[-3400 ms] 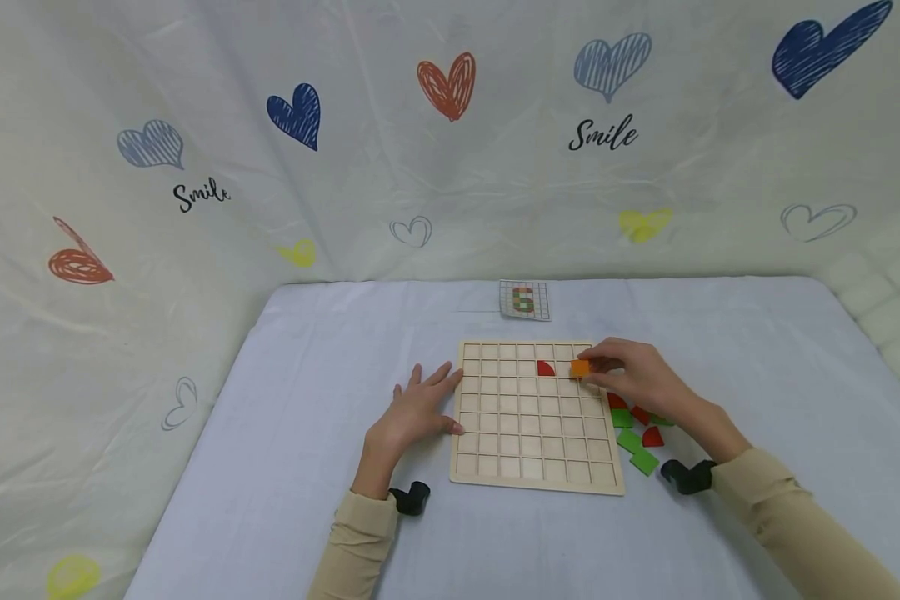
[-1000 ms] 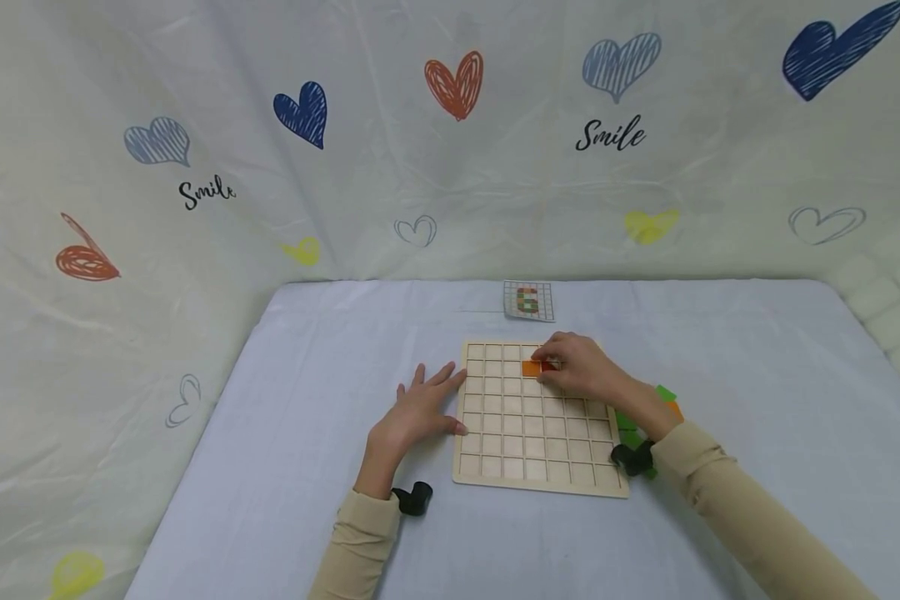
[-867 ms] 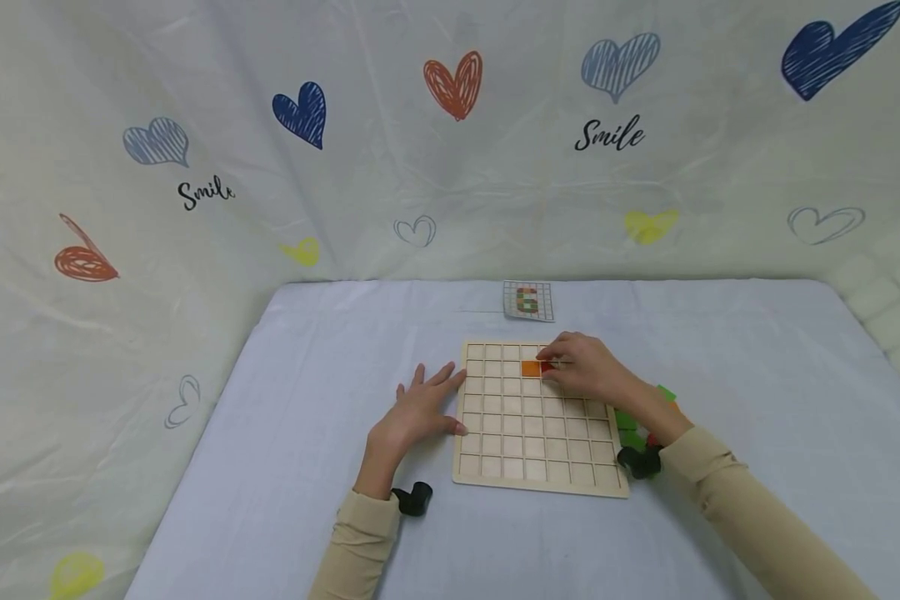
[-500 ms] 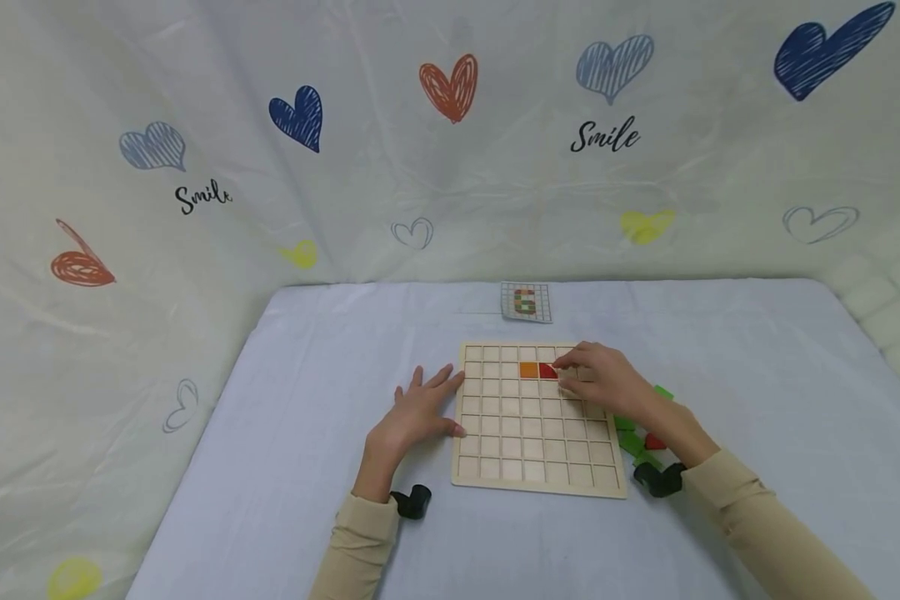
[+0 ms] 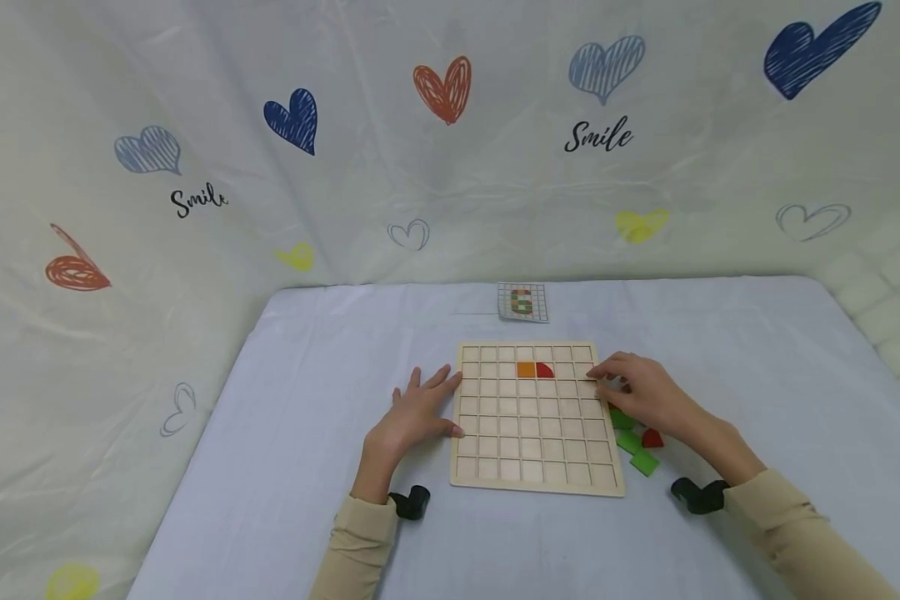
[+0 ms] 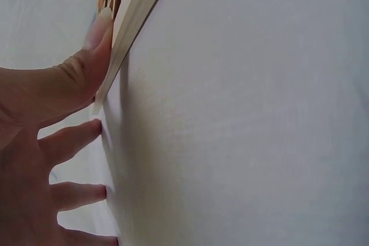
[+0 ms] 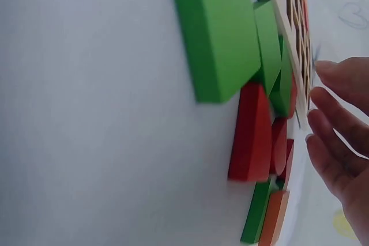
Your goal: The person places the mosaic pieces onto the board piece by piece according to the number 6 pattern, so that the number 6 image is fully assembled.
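Note:
A wooden grid board [image 5: 532, 425] lies on the table, with an orange square block [image 5: 526, 369] and a red quarter-round block [image 5: 545, 370] side by side in its second row. My left hand [image 5: 412, 412] rests at the board's left edge, fingers spread; in the left wrist view the thumb [image 6: 95, 44] touches the rim. Over the board's right edge hovers my right hand [image 5: 641, 390], holding nothing, its fingers loosely bent. Beneath and beside it lie green blocks [image 5: 644, 462] and a red block [image 5: 652, 438]. The right wrist view also shows an orange block [image 7: 273, 217].
Behind the board lies a small card [image 5: 522, 302] with a printed coloured grid pattern. A white cloth covers the table [image 5: 270, 500], and a white curtain [image 5: 510, 167] with printed hearts hangs at the back. Black wrist cameras sit at both cuffs.
The orange block, earlier in my right hand, now sits left of the red quarter-round on the board. My right hand has let go and moved right to the board's edge. My left hand stays put.

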Available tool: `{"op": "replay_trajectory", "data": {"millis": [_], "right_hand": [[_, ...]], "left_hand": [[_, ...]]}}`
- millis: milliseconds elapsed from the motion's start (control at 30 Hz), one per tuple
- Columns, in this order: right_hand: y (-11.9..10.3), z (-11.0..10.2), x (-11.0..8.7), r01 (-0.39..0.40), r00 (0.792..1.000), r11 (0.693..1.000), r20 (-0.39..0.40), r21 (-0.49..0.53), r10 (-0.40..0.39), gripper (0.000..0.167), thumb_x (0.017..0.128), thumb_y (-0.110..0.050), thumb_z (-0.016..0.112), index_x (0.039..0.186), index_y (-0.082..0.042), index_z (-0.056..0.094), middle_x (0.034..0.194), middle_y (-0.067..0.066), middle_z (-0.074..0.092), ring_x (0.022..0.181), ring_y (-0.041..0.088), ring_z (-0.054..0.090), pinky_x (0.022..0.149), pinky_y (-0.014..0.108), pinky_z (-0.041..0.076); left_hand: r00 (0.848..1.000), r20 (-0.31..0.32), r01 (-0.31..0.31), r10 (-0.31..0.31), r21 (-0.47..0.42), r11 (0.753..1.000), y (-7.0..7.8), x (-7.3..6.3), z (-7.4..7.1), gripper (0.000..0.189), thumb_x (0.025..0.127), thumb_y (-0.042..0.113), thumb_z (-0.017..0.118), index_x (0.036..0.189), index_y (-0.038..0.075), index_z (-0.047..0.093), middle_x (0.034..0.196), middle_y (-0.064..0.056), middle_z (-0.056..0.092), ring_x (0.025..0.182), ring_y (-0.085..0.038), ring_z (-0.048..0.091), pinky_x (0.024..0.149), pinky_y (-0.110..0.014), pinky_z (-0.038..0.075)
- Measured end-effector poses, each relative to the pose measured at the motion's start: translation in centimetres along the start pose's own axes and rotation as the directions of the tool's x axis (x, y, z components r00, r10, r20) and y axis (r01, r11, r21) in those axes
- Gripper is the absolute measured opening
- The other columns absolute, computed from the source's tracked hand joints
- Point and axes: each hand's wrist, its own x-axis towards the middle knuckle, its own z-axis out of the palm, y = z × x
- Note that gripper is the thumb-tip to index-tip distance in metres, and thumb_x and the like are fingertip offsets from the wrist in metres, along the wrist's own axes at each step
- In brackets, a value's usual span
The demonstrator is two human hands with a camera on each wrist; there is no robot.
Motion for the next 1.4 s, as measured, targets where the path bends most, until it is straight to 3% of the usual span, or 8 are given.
{"op": "replay_trajectory", "data": {"millis": [100, 267, 633, 967, 1233, 1400], "right_hand": [[0.5, -0.1, -0.5, -0.031, 0.999, 0.999, 0.014, -0.009, 0.031, 0.02, 0.09, -0.007, 0.076, 0.11, -0.004, 0.077, 0.104, 0.005, 0.072, 0.091, 0.021, 0.063, 0.074, 0.033, 0.057], [1.1, -0.6, -1.2, -0.055, 0.998, 0.998, 0.036, -0.041, 0.057, 0.021, 0.089, -0.009, 0.078, 0.109, -0.003, 0.076, 0.102, 0.005, 0.07, 0.091, 0.021, 0.061, 0.078, 0.038, 0.057], [2.3, -0.9, -2.2, -0.069, 0.998, 0.989, -0.016, -0.127, 0.068, 0.023, 0.086, -0.003, 0.079, 0.108, 0.003, 0.074, 0.103, 0.014, 0.068, 0.095, 0.031, 0.061, 0.082, 0.049, 0.057], [2.9, -0.9, -1.6, -0.086, 0.996, 0.985, -0.011, -0.147, 0.085, 0.017, 0.084, 0.001, 0.08, 0.098, 0.006, 0.071, 0.093, 0.015, 0.065, 0.083, 0.027, 0.059, 0.077, 0.046, 0.058], [3.1, -0.9, -1.4, -0.167, 0.985, 0.98, 0.016, -0.109, 0.17, 0.026, 0.085, -0.002, 0.08, 0.106, 0.007, 0.067, 0.098, 0.018, 0.066, 0.087, 0.03, 0.063, 0.081, 0.049, 0.059], [3.3, -1.0, -1.5, -0.134, 0.991, 0.987, -0.009, -0.092, 0.134, 0.023, 0.084, -0.003, 0.082, 0.103, 0.003, 0.07, 0.098, 0.014, 0.066, 0.086, 0.027, 0.062, 0.077, 0.041, 0.06]], "left_hand": [[1.0, 0.002, -0.002, 0.002, -0.001, 1.0, 0.0, -0.1, 0.0, 0.091, 0.081, 0.03, 0.086, 0.159, 0.019, 0.041, 0.17, -0.004, 0.027, 0.156, -0.051, 0.006, 0.116, -0.079, 0.01], [1.0, 0.0, -0.007, 0.007, 0.0, 1.0, -0.1, -0.1, 0.0, 0.09, 0.082, 0.03, 0.085, 0.159, 0.018, 0.041, 0.17, -0.005, 0.027, 0.156, -0.052, 0.006, 0.116, -0.08, 0.01], [1.0, 0.001, -0.017, 0.017, 0.002, 1.0, -0.3, 0.0, 0.0, 0.09, 0.082, 0.03, 0.085, 0.159, 0.019, 0.041, 0.17, -0.005, 0.027, 0.156, -0.052, 0.006, 0.115, -0.08, 0.01], [1.0, 0.006, -0.008, 0.008, 0.0, 1.0, -0.1, 0.1, 0.0, 0.091, 0.082, 0.031, 0.085, 0.16, 0.019, 0.04, 0.17, -0.004, 0.026, 0.156, -0.051, 0.005, 0.116, -0.08, 0.009], [1.0, 0.006, -0.008, 0.008, -0.009, 1.0, -0.3, 0.2, 0.0, 0.092, 0.081, 0.03, 0.085, 0.16, 0.019, 0.04, 0.17, -0.004, 0.026, 0.157, -0.051, 0.005, 0.116, -0.08, 0.009], [1.0, 0.011, 0.002, -0.002, -0.003, 1.0, -0.1, 0.2, -0.1, 0.092, 0.081, 0.031, 0.085, 0.16, 0.019, 0.04, 0.17, -0.004, 0.026, 0.157, -0.051, 0.005, 0.116, -0.079, 0.009]]}}
